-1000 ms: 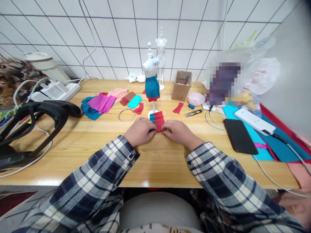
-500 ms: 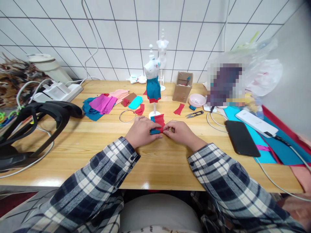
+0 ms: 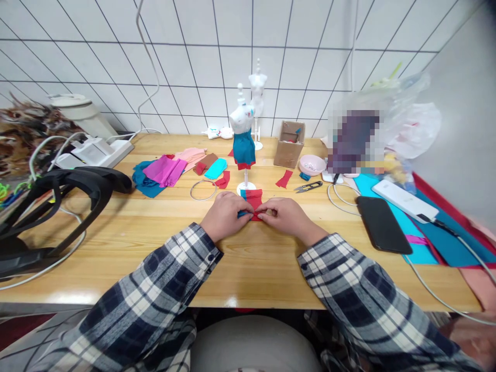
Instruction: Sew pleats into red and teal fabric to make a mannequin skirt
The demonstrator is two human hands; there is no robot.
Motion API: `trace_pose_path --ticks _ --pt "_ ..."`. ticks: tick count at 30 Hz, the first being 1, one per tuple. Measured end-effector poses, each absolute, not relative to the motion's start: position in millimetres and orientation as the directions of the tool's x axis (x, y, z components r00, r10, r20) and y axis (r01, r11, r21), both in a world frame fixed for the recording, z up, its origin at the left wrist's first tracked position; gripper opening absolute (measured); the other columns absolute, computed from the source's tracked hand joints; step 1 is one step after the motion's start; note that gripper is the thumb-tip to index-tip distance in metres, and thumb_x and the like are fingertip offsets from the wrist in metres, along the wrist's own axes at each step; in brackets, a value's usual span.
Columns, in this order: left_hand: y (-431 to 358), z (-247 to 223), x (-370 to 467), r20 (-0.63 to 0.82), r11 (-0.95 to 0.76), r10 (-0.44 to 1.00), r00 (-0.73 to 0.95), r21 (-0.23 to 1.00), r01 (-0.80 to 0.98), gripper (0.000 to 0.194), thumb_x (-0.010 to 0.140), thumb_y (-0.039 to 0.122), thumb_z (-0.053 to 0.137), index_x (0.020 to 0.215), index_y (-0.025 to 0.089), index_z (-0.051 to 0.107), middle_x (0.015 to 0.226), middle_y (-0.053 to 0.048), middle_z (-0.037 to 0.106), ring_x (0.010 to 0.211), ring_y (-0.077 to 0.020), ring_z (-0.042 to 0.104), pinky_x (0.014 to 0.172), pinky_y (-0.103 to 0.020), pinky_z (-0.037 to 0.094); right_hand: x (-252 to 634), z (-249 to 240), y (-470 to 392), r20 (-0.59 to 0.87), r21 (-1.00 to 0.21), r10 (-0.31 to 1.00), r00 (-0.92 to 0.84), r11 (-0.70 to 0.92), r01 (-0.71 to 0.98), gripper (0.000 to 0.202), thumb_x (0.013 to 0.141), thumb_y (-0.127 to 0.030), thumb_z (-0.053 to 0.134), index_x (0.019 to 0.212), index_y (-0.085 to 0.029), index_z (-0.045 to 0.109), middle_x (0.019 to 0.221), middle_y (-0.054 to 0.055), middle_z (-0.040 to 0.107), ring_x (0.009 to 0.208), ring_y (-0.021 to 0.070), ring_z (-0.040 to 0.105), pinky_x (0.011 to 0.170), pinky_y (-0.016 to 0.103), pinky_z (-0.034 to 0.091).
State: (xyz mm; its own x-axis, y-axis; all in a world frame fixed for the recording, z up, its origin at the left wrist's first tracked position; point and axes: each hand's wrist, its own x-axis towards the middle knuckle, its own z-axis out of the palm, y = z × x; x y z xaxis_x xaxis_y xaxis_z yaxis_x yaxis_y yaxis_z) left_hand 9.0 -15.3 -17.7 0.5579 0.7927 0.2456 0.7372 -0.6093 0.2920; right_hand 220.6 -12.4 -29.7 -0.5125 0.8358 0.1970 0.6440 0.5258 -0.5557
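A small piece of red and blue fabric (image 3: 253, 198) lies on the table between my hands. My left hand (image 3: 227, 216) pinches its blue side with thumb and fingers. From the other side, my right hand (image 3: 284, 219) pinches the red part, and the fingertips of both hands almost meet. The fabric looks gathered at that spot; its lower part is partly hidden by my fingers. Just behind it stands a small white dress form (image 3: 242, 116) wearing a blue skirt (image 3: 244, 149) with a red hem.
Fabric scraps (image 3: 166, 172) and a metal ring (image 3: 203, 190) lie to the left. Thread snips (image 3: 309, 187), a pink bowl (image 3: 312, 164), a cardboard box (image 3: 289, 144) and a phone (image 3: 383, 225) are to the right. A black headset (image 3: 96, 191) sits at far left.
My fingertips have come closer together on the fabric, and its lower edge now shows as red beneath them. The whole view has shifted slightly, with things appearing lower.
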Motion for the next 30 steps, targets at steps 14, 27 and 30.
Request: trace_pose_path --ticks 14,27,30 --pt "-13 -19 9 0.251 -0.556 0.828 0.501 0.485 0.676 0.013 0.08 0.026 0.067 0.09 0.022 0.072 0.095 -0.004 0.074 0.093 -0.0207 0.065 0.089 -0.037 0.046 221 -28 -13 0.242 -0.588 0.853 -0.463 0.508 0.629 0.014 0.082 -0.024 0.063 0.088 -0.022 0.075 0.078 0.002 0.072 0.067 0.0136 0.057 0.063 0.026 0.038" --pt "-9 1 -25 -0.337 -0.068 0.448 0.828 0.911 0.407 0.059 0.079 0.064 0.062 0.124 0.025 0.063 0.114 -0.01 0.072 0.089 -0.0215 0.071 0.068 -0.028 0.054 241 -26 -3 -0.185 -0.921 0.929 -0.322 -0.049 0.386 0.01 0.071 -0.026 0.069 0.075 -0.016 0.068 0.067 0.0 0.067 0.058 0.0106 0.056 0.054 0.022 0.041" --pt "6 -7 -30 -0.18 -0.203 0.84 0.513 0.771 0.604 0.055 0.086 0.063 0.052 0.114 0.018 0.068 0.101 -0.01 0.075 0.082 -0.0199 0.07 0.069 -0.029 0.055 235 -34 -2 -0.128 -0.801 0.937 -0.326 0.096 0.591 0.006 0.074 -0.018 0.064 0.075 -0.018 0.07 0.068 0.0 0.069 0.063 0.0121 0.06 0.058 0.022 0.044"
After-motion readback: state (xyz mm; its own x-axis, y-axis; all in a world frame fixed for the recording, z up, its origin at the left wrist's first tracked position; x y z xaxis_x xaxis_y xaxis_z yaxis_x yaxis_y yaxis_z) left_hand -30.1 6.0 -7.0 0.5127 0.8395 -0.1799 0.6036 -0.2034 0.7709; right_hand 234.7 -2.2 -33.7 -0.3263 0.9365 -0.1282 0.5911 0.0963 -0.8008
